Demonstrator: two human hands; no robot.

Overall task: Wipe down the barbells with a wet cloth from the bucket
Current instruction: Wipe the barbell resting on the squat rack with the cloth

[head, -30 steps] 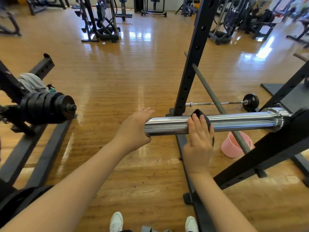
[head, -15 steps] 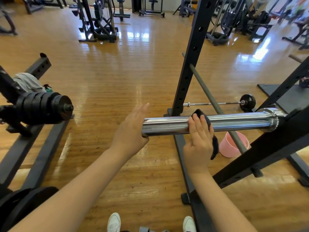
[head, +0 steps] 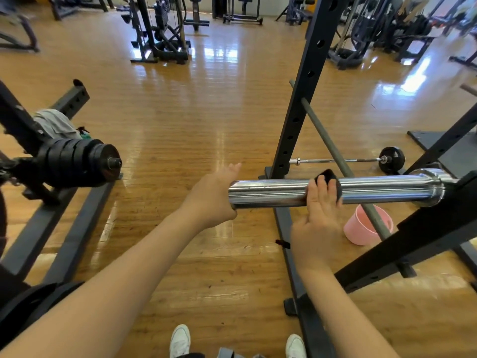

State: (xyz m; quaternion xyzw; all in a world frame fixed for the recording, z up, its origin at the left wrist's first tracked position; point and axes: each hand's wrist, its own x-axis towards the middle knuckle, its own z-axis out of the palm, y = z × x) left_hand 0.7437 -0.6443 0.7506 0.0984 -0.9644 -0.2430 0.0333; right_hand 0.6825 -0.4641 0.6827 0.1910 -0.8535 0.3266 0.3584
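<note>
The right hand has slid a little toward the free end of the barbell sleeve, its fingers nearly straight, pressing the dark cloth over the chrome. At its nine o'clock, the left hand has loosened, fingers now extended past the sleeve's tip, gripping nothing. So wiping continues leftward. The pink bucket stands on the floor beyond.

Chrome steel barbell sleeve runs left-right, racked on the black steel rack at right. Left hand at its free end; right hand presses black cloth on it mid-length. Pink plastic bucket on wooden floor below the sleeve.
</note>
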